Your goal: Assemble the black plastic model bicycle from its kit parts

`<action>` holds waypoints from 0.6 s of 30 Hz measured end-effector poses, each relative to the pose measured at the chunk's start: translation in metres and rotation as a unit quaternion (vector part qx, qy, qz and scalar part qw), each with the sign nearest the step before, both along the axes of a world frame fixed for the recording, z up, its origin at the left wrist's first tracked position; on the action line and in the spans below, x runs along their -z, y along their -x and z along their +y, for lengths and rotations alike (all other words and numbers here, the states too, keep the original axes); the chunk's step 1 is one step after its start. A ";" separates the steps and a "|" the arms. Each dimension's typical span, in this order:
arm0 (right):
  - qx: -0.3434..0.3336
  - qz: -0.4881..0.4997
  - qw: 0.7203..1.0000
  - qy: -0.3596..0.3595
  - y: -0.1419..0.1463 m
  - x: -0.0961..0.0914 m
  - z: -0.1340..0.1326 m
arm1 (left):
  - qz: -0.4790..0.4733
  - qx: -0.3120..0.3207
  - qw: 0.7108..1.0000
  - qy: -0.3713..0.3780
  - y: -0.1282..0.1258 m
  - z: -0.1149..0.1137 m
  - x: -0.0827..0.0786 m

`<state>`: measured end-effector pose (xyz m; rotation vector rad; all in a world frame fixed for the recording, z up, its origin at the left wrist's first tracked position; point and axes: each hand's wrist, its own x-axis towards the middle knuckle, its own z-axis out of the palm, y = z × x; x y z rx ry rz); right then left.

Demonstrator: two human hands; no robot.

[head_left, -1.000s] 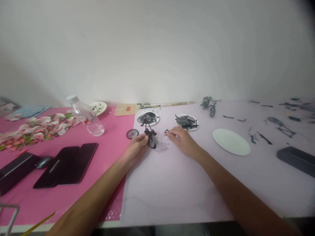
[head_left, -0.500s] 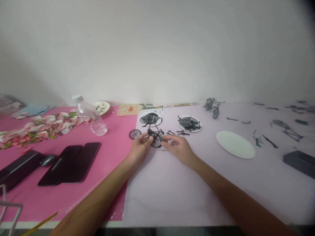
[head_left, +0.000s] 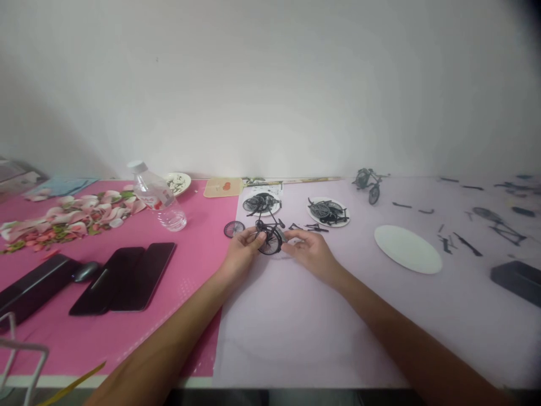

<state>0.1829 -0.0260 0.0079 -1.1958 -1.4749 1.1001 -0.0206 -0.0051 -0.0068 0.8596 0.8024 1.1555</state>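
A small black model bicycle assembly with a spoked wheel sits between my two hands above the pale lilac mat. My left hand pinches its left side with closed fingers. My right hand grips its right side, fingers curled at a small part. A loose black wheel lies just left of my left hand. Small black parts lie just beyond my right hand.
Two white plates of black bicycle parts stand behind the hands, an empty white plate to the right. A finished model bicycle stands at the back. A water bottle, dark phones and petals lie on the pink mat.
My right hand left the loose parts on the mat and came in to the model. Both hands now hold it, wheel turned toward me.
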 end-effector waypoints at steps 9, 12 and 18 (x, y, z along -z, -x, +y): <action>0.012 -0.008 1.000 -0.016 0.003 0.003 -0.001 | -0.003 -0.002 1.000 -0.008 0.000 0.001 0.002; 0.014 -0.017 1.000 -0.003 0.007 0.003 -0.004 | -0.004 -0.004 1.000 -0.018 -0.001 0.000 0.001; 0.015 -0.006 1.000 -0.004 0.013 0.013 -0.005 | -0.006 -0.024 1.000 -0.010 -0.005 -0.004 0.003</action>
